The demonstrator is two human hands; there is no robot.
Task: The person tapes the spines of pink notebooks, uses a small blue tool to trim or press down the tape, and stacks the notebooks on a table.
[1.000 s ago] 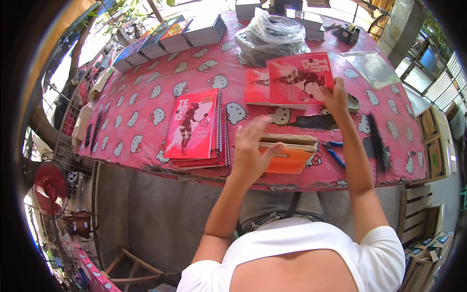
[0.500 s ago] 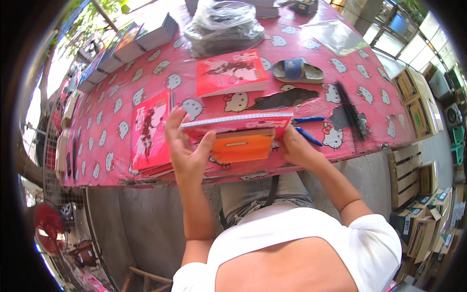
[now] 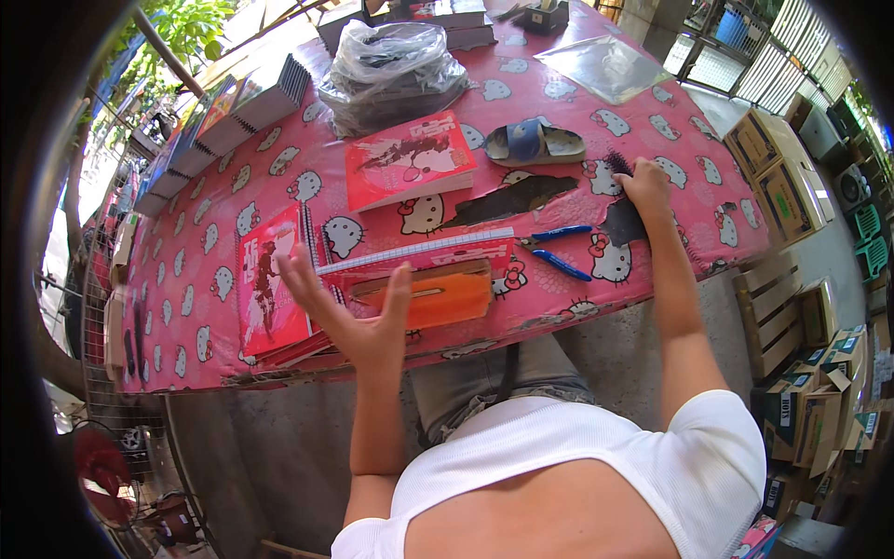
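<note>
My left hand (image 3: 358,312) hovers open, fingers spread, above the near table edge, just left of an orange block (image 3: 438,293). A red spiral-bound notebook (image 3: 419,253) with a squared-paper edge lies behind the block. A stack of red-covered notebooks (image 3: 270,289) sits further left. My right hand (image 3: 644,184) reaches to the right side of the table, its fingers curled on a black binding strip (image 3: 617,164). Blue-handled pliers (image 3: 559,252) lie between the notebook and my right arm.
The table has a pink cloth (image 3: 186,279) with cat faces. On it are a red book (image 3: 410,168), a blue sandal (image 3: 535,144), a dark torn patch (image 3: 512,200), a bag of black items (image 3: 391,74), notebook stacks (image 3: 237,107) and a clear sheet (image 3: 605,65). Cardboard boxes (image 3: 773,158) stand to the right.
My left hand has lifted off the notebook and orange block and opened. My right hand has left the notebook's right end and moved out right to the black strip.
</note>
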